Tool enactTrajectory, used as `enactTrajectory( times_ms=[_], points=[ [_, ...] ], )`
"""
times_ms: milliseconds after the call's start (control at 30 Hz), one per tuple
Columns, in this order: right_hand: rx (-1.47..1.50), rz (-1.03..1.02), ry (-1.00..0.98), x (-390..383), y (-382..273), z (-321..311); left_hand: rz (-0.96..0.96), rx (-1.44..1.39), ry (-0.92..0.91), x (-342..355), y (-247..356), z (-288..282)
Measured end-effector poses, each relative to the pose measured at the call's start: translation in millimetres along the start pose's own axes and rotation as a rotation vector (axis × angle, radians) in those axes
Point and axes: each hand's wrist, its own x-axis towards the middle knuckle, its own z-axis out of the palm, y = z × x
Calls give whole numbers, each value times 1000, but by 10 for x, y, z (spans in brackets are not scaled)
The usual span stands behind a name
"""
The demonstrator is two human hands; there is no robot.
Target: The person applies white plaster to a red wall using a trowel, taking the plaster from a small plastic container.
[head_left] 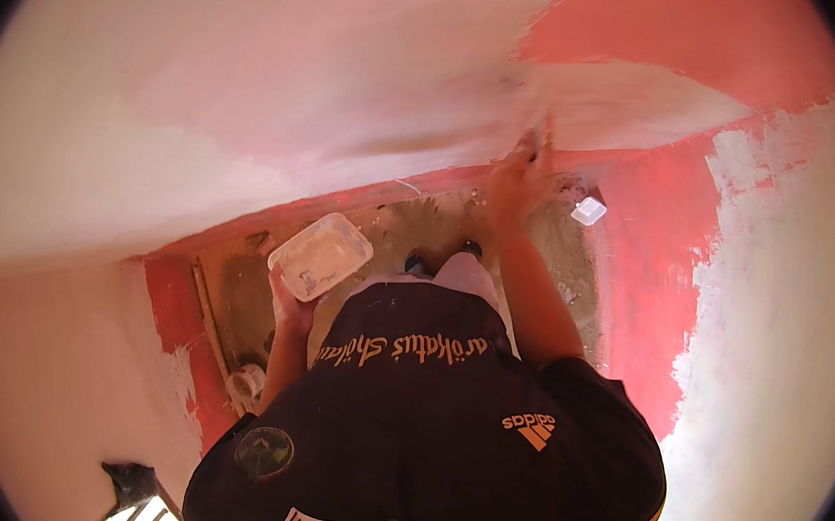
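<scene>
My left hand (294, 301) grips a shallow rectangular plastic tub (321, 255) from below and along its near side. Pale, whitish stuff coats the inside of the tub. Stretched out to the right, my right hand (518, 188) is smeared by motion close to the wall ahead (374, 86). Its fingers look closed round something thin with a dark spot, too blurred to name. That wall has pale, streaky coating over pink, and a solid coral-red patch (661, 33) shows at its upper right.
A small white container (589, 211) lies on the stained floor (426, 219) near the right corner. At left, a round tub (247, 382) stands by a long stick (214, 319). The right wall (788, 276) is white beside a red band (652, 283). Bright light enters at lower left.
</scene>
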Motion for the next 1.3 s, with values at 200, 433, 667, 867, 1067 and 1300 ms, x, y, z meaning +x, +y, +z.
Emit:
enactTrajectory(
  times_ms=[200, 433, 667, 867, 1067, 1300],
  points=[
    [-117, -443, 86, -354, -153, 1059, 29, -17, 65, 54, -66, -29],
    [-87, -37, -61, -146, -81, 233, 9, -62, 113, 161, -190, -158],
    [-131, -443, 93, -98, -116, 1128, -9, -66, 136, 293, -256, -270],
    [28, -161, -323, -944, 491, 759, -18, -52, 25, 377, -273, -381],
    [104, 428, 42, -770, 458, -524, 22, -120, -169, 483, -209, -80],
    [700, 378, 248, -934, -265, -1801, 73, -10, -414, -239, 92, 741]
  ],
)
